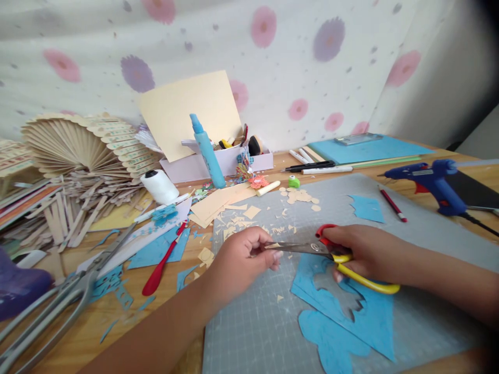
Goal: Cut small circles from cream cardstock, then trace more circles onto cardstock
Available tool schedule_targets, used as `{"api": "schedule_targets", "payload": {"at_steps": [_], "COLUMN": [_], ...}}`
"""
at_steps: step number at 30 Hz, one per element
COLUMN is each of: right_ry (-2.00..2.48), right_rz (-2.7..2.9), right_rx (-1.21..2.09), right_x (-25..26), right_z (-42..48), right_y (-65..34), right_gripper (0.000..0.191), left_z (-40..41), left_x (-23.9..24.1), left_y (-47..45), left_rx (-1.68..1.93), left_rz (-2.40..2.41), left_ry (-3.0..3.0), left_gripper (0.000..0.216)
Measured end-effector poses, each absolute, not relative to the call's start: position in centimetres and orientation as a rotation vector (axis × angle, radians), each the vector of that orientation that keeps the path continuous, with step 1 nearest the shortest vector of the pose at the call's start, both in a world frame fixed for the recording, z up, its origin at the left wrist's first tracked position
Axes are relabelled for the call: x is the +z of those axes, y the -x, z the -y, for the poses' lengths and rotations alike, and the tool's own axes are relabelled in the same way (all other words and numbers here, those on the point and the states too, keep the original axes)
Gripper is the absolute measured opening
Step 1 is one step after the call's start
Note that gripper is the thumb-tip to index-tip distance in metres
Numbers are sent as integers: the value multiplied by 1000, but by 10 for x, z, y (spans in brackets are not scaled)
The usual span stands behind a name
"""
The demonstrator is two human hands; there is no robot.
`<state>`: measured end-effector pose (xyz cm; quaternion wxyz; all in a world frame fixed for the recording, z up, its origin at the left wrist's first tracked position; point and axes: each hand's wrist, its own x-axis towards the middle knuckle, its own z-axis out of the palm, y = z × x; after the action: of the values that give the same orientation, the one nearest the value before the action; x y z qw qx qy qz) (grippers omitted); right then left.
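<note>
My right hand (356, 249) grips scissors (302, 248) with red and yellow handles, their blades pointing left and nearly closed. At the blade tips my left hand (244, 254) pinches a small cream paper piece (273, 245), mostly hidden by the fingers and blades. Below the scissors lies a blue paper sheet (376, 317) with a shape cut out of it. A blue scalloped paper cutout (331, 340) sits partly under that sheet. Round cream paper pieces (299, 196) and many cream scraps are scattered beyond my left hand on the grey cutting mat (249, 327).
A blue glue gun (436, 182) and a dark red pencil (392, 204) lie at right. Large metal shears (83, 280) and a red-handled knife (159, 272) rest at left. Behind stand a blue bottle (208, 156), a thread spool (159, 186) and a white box (179, 170).
</note>
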<state>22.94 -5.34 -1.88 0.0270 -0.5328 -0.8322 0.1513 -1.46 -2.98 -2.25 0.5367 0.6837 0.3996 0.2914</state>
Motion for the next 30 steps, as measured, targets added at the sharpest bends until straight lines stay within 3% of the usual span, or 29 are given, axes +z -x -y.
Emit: {"api": "schedule_targets", "payload": {"at_steps": [30], "right_ry": [1761], "right_rz": [2559], "right_rx": [373], "right_x": [-20], "right_z": [52], "right_y": [-226], "right_gripper": [23], "left_z": [33], "left_x": [-23], "left_y": [9], "left_rx": [717], "left_rz": [-970], "left_ry": [-1495], "left_gripper": [16]}}
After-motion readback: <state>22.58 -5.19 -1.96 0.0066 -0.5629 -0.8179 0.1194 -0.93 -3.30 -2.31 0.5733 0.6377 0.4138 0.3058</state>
